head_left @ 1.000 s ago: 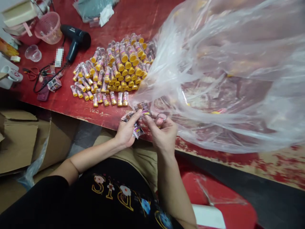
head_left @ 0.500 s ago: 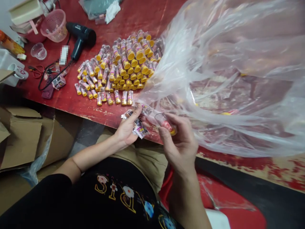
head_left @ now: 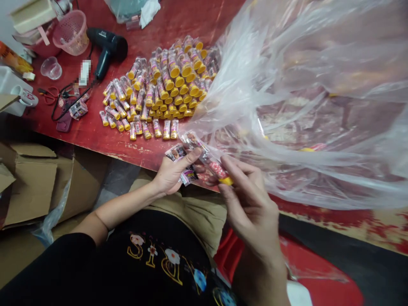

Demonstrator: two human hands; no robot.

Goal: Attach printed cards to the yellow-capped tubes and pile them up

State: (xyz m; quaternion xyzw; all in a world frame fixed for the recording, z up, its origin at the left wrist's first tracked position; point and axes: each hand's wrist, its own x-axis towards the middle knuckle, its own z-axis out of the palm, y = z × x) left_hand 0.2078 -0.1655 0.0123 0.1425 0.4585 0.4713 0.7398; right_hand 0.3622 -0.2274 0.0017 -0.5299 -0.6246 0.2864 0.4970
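My left hand (head_left: 170, 174) is closed on several printed clear plastic sleeves (head_left: 188, 175), its thumb pressing on one sleeve (head_left: 193, 139) that reaches toward the tube. A small candy tube (head_left: 218, 169) with pink and white pieces inside and a yellow cap (head_left: 226, 181) lies at the lower end of that sleeve, seemingly within it. The fingers of my right hand (head_left: 247, 191) pinch around the capped end. Beyond my hands, a pile of yellow-capped tubes with printed sleeves (head_left: 174, 91) lies on the red table (head_left: 121, 146).
A large clear plastic bag (head_left: 287, 127) spreads over the table's right side, loose tubes showing through it. A black heat gun or hair dryer (head_left: 106, 46), a pink basket (head_left: 70, 34), red-handled pliers (head_left: 49, 95) and a mug (head_left: 24, 95) stand left. Cardboard boxes (head_left: 32, 182) sit below.
My right hand has shifted slightly right and down, its fingers now at the cap. The tube's candy end shows more fully, and the left thumb has slid toward it along the sleeve.
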